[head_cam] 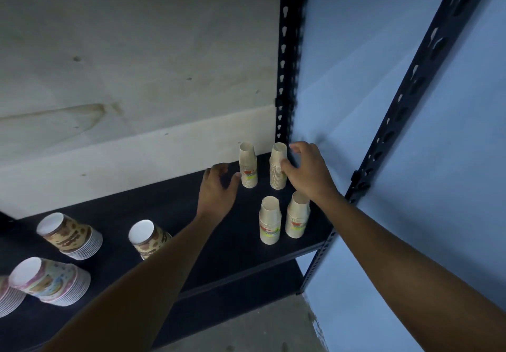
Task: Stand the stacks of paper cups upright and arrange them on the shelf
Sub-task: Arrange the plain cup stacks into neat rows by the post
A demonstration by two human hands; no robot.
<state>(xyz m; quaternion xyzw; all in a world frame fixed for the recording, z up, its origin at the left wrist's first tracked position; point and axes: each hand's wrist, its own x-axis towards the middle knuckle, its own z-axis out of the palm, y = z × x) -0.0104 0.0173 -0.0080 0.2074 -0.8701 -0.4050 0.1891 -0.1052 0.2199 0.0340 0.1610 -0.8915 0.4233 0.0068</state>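
Observation:
Several slim cream cup stacks stand upright at the right end of the dark shelf [235, 231]: two at the back [248, 166] [277, 166] and two nearer the front [270, 220] [297, 214]. My right hand [309, 172] is spread open against the back right stack, thumb touching its side. My left hand [217, 190] hovers open just left of the back left stack, fingers apart, holding nothing. At the left, wider stacks stand mouth-down: two brown-patterned [69, 235] [149, 238] and a pastel one [50, 280].
A black slotted upright [290, 50] rises behind the cream stacks, another [405, 105] at the front right. A pale board [137, 77] backs the shelf and a blue wall [356, 77] lies to the right. Another pastel stack [6, 297] is cut off at the left edge.

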